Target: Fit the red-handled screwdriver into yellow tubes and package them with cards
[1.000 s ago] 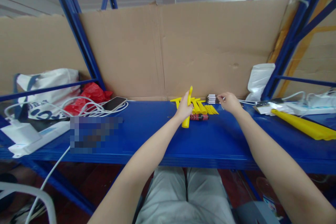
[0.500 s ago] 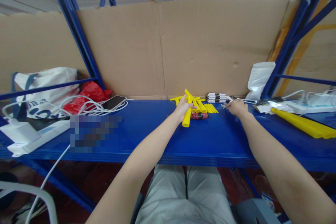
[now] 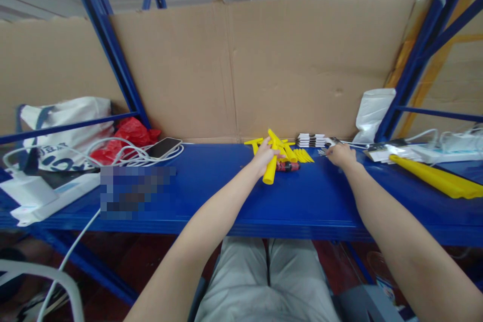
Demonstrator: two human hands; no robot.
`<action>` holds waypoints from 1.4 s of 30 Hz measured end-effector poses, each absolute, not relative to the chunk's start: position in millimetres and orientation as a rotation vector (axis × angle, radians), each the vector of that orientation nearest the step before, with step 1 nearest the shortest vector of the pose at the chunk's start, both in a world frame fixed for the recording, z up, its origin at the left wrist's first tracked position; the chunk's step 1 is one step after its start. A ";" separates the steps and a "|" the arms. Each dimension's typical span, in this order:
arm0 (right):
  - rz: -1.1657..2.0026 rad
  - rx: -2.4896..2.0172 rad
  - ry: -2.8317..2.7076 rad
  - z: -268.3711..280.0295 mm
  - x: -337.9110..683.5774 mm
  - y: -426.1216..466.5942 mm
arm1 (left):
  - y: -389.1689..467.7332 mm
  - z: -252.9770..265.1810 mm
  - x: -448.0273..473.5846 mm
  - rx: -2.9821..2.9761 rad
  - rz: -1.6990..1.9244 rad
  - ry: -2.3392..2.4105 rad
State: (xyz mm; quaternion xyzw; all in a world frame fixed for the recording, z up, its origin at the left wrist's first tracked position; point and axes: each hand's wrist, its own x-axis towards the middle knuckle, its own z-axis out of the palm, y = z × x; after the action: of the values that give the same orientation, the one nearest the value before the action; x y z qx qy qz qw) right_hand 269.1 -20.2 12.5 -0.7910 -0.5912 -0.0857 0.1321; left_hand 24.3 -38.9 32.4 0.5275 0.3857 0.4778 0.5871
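Observation:
My left hand (image 3: 264, 155) is closed around a yellow T-shaped handle (image 3: 270, 171), whose round open end points toward me. Behind it lie more yellow T-shaped pieces (image 3: 289, 152) and a row of small yellow pointed pieces (image 3: 304, 155). A red and black tool (image 3: 290, 166), perhaps a screwdriver, rests just right of the held handle. Farther right, my right hand (image 3: 339, 154) reaches down to the table with its fingers pinched together beside small metal bits (image 3: 322, 152), perhaps screws. Whatever is between those fingertips is too small to make out.
Stacked white packets with dark bands (image 3: 311, 140) stand against the cardboard (image 3: 302, 70). Long yellow strips (image 3: 433, 176) and a power strip (image 3: 449, 153) are at right. On the left are a phone (image 3: 164, 147), white cables, a red bag (image 3: 130, 136) and a cloth bag (image 3: 71, 126).
My left hand and the yellow handle have shifted very slightly to the right. My right hand stays by the small metal bits.

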 end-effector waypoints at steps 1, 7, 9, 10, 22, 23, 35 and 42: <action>-0.251 -2.295 -1.721 12.2 269.4 -19.9 | -39.4 32.6 24.3 1.230 1.112 0.898; -0.293 -2.312 -1.762 7.9 272.3 -13.1 | -38.9 30.9 24.4 1.232 1.102 0.863; -0.330 -2.308 -1.784 5.2 273.3 -9.9 | -38.1 30.5 24.4 1.234 1.088 0.865; -0.350 -2.308 -1.794 3.9 273.6 -8.6 | -37.8 30.5 24.4 1.233 1.081 0.867; -0.239 -2.184 -1.777 14.6 257.6 -8.5 | -33.7 28.9 22.5 1.210 1.012 0.798; -0.236 -2.131 -1.782 17.3 254.4 -7.9 | -33.1 27.8 22.5 1.217 1.008 0.781; 0.028 -1.300 -1.868 33.6 200.4 -16.2 | -36.3 23.0 23.4 1.333 0.870 0.663; 0.202 -1.190 -1.817 32.2 192.0 -20.0 | -40.6 25.3 24.0 1.398 0.839 0.692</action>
State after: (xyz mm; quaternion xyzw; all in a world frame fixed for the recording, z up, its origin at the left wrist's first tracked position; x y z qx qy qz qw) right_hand 192.0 -20.0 32.2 -0.4838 -0.7388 0.0821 0.4619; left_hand 24.0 -40.6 25.3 0.6111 0.3023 0.3667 0.6330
